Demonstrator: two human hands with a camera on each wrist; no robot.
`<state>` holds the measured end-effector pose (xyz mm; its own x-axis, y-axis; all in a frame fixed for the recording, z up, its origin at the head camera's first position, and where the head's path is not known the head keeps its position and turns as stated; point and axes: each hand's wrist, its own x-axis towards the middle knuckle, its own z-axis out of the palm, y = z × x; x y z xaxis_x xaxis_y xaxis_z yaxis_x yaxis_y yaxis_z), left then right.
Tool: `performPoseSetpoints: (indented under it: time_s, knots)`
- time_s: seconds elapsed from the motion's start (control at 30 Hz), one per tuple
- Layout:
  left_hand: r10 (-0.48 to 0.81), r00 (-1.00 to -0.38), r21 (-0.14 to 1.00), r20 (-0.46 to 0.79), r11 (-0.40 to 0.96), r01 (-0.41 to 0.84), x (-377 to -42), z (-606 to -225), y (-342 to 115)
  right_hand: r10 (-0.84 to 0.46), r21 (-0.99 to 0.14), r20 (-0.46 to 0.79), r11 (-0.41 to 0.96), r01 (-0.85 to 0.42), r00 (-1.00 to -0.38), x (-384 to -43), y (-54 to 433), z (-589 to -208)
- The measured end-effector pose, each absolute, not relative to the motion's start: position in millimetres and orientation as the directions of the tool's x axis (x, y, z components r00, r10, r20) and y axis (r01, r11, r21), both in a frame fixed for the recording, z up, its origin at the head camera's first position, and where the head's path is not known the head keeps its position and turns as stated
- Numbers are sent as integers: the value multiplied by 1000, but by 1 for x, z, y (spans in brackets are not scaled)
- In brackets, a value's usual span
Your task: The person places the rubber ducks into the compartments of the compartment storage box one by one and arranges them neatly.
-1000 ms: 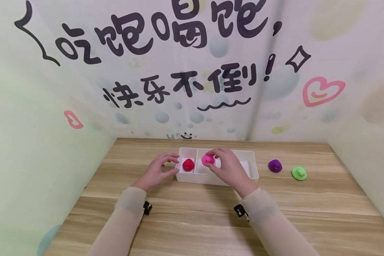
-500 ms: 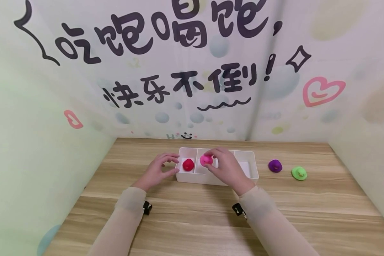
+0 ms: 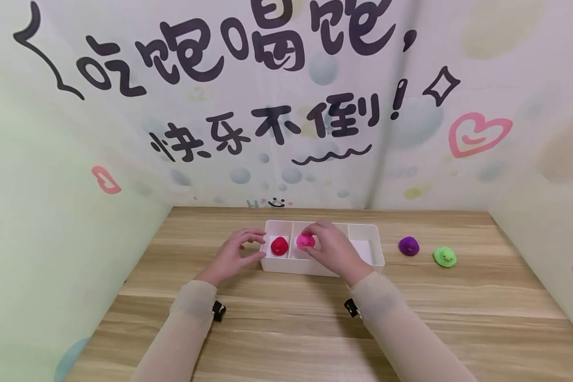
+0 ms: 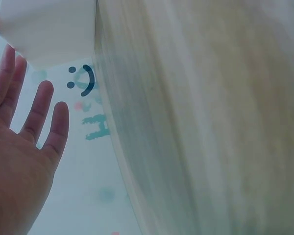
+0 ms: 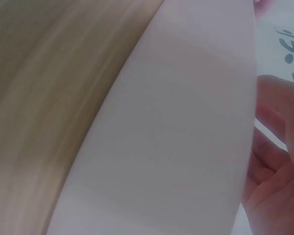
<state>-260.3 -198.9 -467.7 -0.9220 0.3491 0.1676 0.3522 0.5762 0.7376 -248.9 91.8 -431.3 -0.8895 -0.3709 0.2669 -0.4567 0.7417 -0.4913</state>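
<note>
My right hand (image 3: pixel 335 249) pinches a small pink toy duck (image 3: pixel 305 242) between thumb and fingers, over the second compartment from the left of a white divided tray (image 3: pixel 298 266). A red rounded toy (image 3: pixel 279 246) lies in the leftmost compartment. At the tray's left end is my left hand (image 3: pixel 233 255), thumb and fingers spread apart with the tips right at the wall. The left wrist view shows this hand (image 4: pixel 19 166) with extended fingers beside the tray (image 4: pixel 49 32). In the right wrist view, the tray's long wall (image 5: pixel 161 122) hides part of my right hand (image 5: pixel 279 181).
To the right of the tray, a purple toy (image 3: pixel 408 245) and a light green toy duck (image 3: pixel 445 257) sit on the wooden table (image 3: pixel 286 329). Behind the table rises a printed wall (image 3: pixel 210 175), with more wall on both sides.
My right hand has brought the pink duck slightly left and lower, into the second compartment's area. The left hand keeps its place at the tray's end. The head view has shifted a little.
</note>
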Motion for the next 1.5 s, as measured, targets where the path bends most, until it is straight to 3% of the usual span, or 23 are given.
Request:
performPoseSetpoints:
  time_s: [0.63,1.2,1.5]
  knots:
    - [362,-913,740,189,559,374,-260,-470,-200,-422,-467,150,767,-441,-894,-263,82,-435]
    - [358,-915,745,185,556,369,-260,-467,-198,-383,-406,7,843,-352,-924,-270,71,-429]
    - [366,-914,745,178,556,368,-260,-467,-201,-386,-464,67,804,-371,-920,-269,74,-433]
